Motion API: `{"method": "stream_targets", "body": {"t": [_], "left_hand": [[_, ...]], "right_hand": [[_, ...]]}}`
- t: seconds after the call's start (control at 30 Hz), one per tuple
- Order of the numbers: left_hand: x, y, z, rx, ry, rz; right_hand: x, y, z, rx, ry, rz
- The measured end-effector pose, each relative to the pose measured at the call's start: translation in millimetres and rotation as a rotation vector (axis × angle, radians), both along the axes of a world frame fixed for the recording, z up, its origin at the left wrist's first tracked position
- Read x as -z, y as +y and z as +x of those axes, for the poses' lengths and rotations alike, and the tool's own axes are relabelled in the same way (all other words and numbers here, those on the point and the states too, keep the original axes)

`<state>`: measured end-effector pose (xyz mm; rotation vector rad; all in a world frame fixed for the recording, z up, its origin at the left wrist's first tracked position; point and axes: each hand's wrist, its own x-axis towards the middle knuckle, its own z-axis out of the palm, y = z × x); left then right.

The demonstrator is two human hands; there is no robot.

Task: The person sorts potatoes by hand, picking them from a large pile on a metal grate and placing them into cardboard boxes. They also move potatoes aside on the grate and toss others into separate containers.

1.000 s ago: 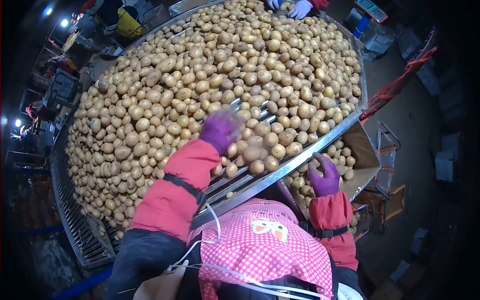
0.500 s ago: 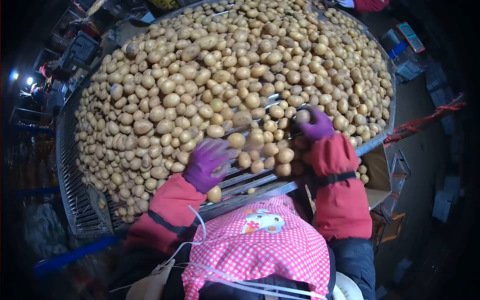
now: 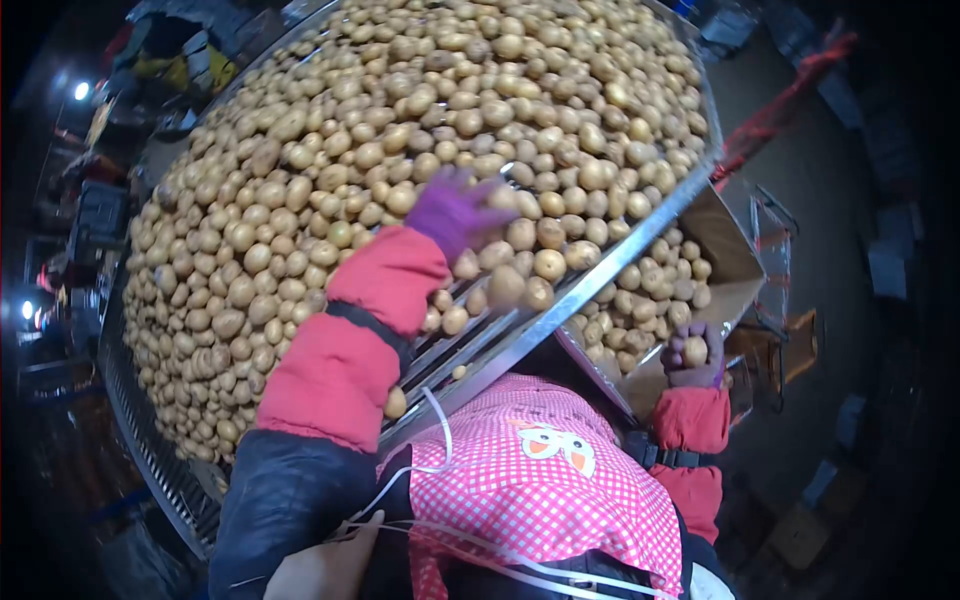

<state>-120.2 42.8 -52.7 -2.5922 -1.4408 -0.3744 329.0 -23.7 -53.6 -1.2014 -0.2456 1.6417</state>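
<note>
A big heap of potatoes covers a slatted metal sorting table. My left hand, in a purple glove below a red sleeve, lies spread on the potatoes near the table's front edge; I cannot see anything held in it. My right hand, also in a purple glove, is shut on a potato over the cardboard box below the table's right side. That box holds several potatoes.
A pink checked apron fills the lower middle of the view. The table's metal rim runs diagonally between my hands. Red straps hang at the upper right. Dark crates and lamps stand off to the left.
My right hand has left the pile with a potato and dropped down over the box. My left hand has reached further up onto the potatoes. The view has swung left.
</note>
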Motion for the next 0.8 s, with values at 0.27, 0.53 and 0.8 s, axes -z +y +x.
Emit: {"method": "stream_targets", "body": {"t": [0.27, 0.53, 0.8], "left_hand": [[-28, 14, -25, -0.276, -0.207, 0.021], [-46, -101, -66, -0.463, -0.382, 0.002], [-67, -260, -47, -0.64, -0.53, -0.252]], "right_hand": [[141, -301, 267, 0.294, 0.027, -0.021], [143, -199, 297, 0.468, -0.544, -0.455], [-24, 39, -102, -0.717, -1.08, 0.852]]}}
